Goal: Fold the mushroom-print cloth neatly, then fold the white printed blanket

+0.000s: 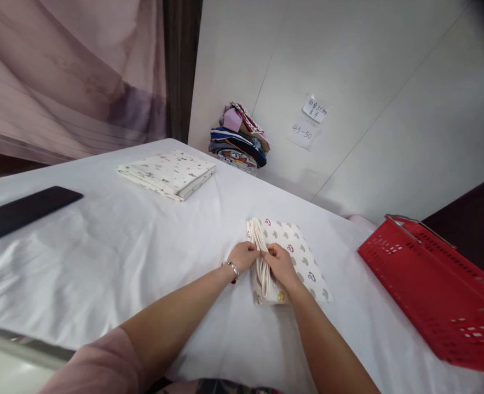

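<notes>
A folded white cloth bag [297,249] printed with grey and red hearts lies on the white tablecloth [143,257] in front of me. Its white straps [260,246] are gathered in a bundle along its left edge. My left hand [244,256], with a silver bracelet at the wrist, pinches the straps from the left. My right hand [280,264] grips the same straps from the right and rests on the bag. Both hands have their fingers closed on the straps.
A second folded white cloth [166,174] lies at the far side of the table. A black phone [22,210] sits at the left edge. A red plastic basket [439,293] stands at the right. A pile of coloured fabrics [238,137] lies on the floor by the wall.
</notes>
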`<state>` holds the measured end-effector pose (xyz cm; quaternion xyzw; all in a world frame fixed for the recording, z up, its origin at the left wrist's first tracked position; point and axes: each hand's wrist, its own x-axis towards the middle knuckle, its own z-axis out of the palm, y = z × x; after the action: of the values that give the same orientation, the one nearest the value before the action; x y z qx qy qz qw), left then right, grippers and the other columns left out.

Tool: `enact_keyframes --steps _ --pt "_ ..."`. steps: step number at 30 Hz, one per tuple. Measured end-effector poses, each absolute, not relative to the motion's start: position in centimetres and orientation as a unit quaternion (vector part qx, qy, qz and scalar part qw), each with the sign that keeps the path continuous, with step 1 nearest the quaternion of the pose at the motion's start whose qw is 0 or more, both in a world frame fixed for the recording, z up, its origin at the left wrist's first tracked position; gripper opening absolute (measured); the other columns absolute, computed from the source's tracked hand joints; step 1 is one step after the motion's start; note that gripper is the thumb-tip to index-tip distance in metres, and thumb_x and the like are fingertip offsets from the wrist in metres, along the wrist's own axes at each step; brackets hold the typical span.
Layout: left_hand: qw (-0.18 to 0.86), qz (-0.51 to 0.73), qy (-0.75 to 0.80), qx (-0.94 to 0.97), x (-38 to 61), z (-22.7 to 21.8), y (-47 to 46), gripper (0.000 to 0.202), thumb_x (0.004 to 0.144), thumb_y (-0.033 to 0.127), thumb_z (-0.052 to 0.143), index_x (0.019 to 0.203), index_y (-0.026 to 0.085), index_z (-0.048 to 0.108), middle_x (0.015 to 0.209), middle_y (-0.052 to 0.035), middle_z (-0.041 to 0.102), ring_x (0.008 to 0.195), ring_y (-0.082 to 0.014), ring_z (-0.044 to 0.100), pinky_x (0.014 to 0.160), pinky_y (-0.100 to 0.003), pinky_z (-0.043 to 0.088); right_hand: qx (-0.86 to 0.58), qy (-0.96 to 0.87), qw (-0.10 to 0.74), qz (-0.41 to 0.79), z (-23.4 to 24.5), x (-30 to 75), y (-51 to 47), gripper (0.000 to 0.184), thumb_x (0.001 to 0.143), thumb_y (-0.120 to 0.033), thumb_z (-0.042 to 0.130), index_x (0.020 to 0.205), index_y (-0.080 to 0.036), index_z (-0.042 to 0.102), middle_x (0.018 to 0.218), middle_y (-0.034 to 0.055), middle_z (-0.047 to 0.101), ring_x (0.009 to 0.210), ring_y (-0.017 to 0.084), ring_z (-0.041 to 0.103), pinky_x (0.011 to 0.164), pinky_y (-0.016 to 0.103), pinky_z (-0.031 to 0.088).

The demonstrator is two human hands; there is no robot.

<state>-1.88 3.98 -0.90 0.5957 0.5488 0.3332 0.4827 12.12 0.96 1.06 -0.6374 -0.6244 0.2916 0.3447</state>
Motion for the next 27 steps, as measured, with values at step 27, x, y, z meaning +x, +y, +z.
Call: enact_keyframes --steps 27 --pt "0.429 0.403 0.531 0.61 -2.2 -1.0 3.8 0.015 0.069 0.021 0.049 0.07 0.017 0.063 0.065 0.0015 0.062 0.063 -0.012 0.055 0.061 -0.022 0.039 -0.648 -0.629 0.323 0.284 0.9 12.2 1.3 0.018 0.071 -0.036 0.053 0.075 -0.019 0.056 0.065 -0.0017 0.057 0.06 0.014 0.051 0.052 0.022 0.037"
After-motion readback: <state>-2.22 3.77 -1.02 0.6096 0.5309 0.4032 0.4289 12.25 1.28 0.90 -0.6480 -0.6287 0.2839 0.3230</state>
